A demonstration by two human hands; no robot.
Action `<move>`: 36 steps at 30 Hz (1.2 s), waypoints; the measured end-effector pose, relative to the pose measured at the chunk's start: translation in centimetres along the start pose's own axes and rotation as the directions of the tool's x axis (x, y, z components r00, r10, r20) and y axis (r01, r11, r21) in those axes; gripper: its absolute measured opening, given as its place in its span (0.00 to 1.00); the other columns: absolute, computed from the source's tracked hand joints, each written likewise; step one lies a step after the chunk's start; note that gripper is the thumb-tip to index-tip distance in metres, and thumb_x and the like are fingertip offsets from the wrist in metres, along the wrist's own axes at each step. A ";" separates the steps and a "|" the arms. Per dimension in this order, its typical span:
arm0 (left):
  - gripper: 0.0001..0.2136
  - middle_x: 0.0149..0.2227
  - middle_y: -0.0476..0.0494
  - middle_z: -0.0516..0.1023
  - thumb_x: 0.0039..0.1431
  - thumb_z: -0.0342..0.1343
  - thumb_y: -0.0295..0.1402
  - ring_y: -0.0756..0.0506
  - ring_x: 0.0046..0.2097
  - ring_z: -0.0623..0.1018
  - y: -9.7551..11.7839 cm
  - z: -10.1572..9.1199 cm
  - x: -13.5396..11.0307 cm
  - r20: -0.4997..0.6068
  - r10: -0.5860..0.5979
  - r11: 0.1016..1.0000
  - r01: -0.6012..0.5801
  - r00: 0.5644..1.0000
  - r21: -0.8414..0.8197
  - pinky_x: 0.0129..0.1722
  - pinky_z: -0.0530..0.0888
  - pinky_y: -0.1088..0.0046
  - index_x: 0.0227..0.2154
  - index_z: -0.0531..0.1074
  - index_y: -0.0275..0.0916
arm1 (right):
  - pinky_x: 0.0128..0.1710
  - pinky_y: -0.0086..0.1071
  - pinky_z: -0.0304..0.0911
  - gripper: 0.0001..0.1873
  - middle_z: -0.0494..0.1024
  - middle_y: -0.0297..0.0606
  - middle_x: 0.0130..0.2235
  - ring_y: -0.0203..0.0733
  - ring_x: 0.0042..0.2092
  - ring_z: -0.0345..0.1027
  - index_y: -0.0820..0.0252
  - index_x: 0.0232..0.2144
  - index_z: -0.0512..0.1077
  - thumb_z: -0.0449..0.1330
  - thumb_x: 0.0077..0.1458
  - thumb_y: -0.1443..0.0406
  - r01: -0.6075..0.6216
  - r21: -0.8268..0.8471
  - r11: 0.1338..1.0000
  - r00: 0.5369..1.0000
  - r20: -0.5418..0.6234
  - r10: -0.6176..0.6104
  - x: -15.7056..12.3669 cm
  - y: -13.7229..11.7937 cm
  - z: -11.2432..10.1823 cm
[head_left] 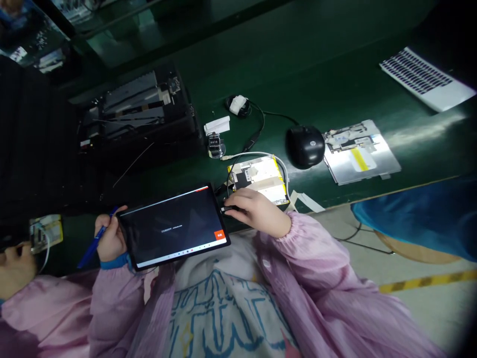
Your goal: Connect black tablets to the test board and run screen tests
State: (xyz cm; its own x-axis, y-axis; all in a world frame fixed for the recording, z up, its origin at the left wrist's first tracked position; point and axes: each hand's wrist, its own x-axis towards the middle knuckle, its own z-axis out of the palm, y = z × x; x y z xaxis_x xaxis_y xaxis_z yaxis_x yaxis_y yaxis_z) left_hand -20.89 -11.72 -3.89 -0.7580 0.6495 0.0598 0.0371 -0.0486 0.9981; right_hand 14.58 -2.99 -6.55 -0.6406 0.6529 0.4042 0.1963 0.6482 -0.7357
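Observation:
My left hand (111, 239) grips the left edge of a tablet (171, 226), which is tilted in front of my body. Its screen is lit, mostly black, with an orange square at the lower right. A blue pen (91, 248) is also tucked in the fingers of that hand. At the tablet's right edge, my right hand (259, 211) pinches a cable plug (224, 209) against the side. I cannot tell whether the plug is fully seated. Just behind my right hand lies a taped battery pack (266, 171) with a white cable (285, 171) curving around it.
A black mouse (305, 145) sits right of the battery pack, beside an opened metal device panel (363, 154). A keyboard part (427, 79) lies farther right. Black bins (137, 109) hold flat panels at left. A co-worker's hand (17, 268) is at far left.

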 end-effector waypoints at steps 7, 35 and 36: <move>0.19 0.30 0.45 0.82 0.44 0.64 0.27 0.48 0.32 0.79 0.3 0.2 -0.2 0.018 -0.003 0.999 0.003 1.000 -0.045 0.36 0.74 0.72 0.23 0.54 0.38 | 0.38 0.37 0.65 0.07 0.78 0.42 0.34 0.43 0.37 0.68 0.59 0.36 0.72 0.57 0.62 0.62 0.048 -0.066 0.997 0.996 -0.066 -0.053 -0.4 -0.1 0.7; 0.23 0.32 0.44 0.81 0.38 0.72 0.33 0.48 0.31 0.78 0.4 0.1 -1.2 0.113 -0.012 0.994 0.024 0.993 -0.107 0.31 0.75 0.74 0.23 0.57 0.38 | 0.35 0.35 0.61 0.12 0.71 0.40 0.24 0.43 0.30 0.63 0.62 0.28 0.70 0.50 0.61 0.74 -0.022 -0.291 0.957 0.995 0.090 0.050 -0.4 -3.3 0.9; 0.23 0.33 0.44 0.81 0.39 0.71 0.33 0.48 0.31 0.78 0.3 0.0 -1.2 0.120 -0.020 0.993 0.034 0.993 -0.116 0.31 0.75 0.74 0.23 0.57 0.38 | 0.35 0.36 0.62 0.12 0.71 0.39 0.24 0.43 0.29 0.63 0.61 0.27 0.70 0.51 0.61 0.73 -0.020 -0.287 0.958 0.995 0.086 0.046 -0.4 -3.2 1.0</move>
State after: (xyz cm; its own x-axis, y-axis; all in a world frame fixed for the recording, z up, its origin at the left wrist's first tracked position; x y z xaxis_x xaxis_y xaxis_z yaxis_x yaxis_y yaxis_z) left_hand -19.99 -12.53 -3.66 -0.6747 0.7369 0.0414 -0.0640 -0.1143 0.9914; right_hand 13.47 -5.71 -4.86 -0.6923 0.6460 0.3216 0.4136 0.7204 -0.5567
